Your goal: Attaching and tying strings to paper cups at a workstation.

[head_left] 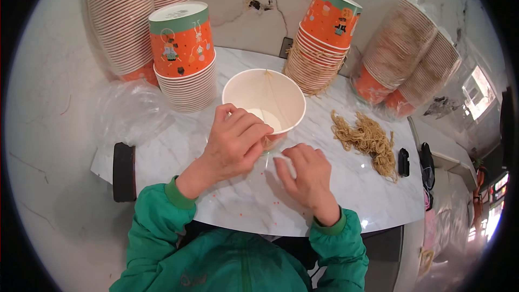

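A large paper cup [289, 94], white inside with an orange outside, stands upright with its mouth tipped toward me. My left hand [232, 138] is closed on its near rim, the fingers bent over the edge. A thin strand of twine [268, 89] hangs down the inner wall from the far rim; some also shows on the outside, below my fingers. Just right of the cup's base, my right hand [309, 176] hovers over the table with thumb and bent fingers slightly apart, and nothing visible between them. A loose heap of tan twine [367, 140] lies further right.
Upside-down stacks of orange-and-green cups stand at back left [184, 54] and back right, the right stack [319, 48] with twine around its rims. Bagged cups [400, 48] lean at both sides. A black roll [124, 172] and a small black object [404, 162] sit near the edges.
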A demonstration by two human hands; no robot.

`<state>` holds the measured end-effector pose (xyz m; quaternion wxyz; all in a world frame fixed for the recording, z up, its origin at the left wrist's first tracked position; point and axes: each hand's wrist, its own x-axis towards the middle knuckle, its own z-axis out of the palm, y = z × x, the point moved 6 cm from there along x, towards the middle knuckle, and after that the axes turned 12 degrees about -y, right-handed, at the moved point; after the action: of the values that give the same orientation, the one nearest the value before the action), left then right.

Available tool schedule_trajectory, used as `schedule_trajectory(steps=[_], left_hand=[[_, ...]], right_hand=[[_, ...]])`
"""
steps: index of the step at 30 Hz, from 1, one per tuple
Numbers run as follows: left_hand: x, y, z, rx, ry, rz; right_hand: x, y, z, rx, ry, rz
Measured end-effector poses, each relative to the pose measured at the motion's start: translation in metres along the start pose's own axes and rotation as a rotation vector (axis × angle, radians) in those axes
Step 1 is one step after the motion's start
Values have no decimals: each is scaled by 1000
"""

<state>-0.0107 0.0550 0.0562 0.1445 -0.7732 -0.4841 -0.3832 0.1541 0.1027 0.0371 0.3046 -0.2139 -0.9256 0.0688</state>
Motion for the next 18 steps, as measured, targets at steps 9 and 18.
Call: schedule_trajectory(steps=[9, 18], left_hand=[[-7, 2, -5, 27, -18, 28], [-9, 0, -6, 32, -1, 45]], right_hand=[[9, 103, 32, 1072, -122, 735], [-1, 112, 56, 1210, -158, 833]])
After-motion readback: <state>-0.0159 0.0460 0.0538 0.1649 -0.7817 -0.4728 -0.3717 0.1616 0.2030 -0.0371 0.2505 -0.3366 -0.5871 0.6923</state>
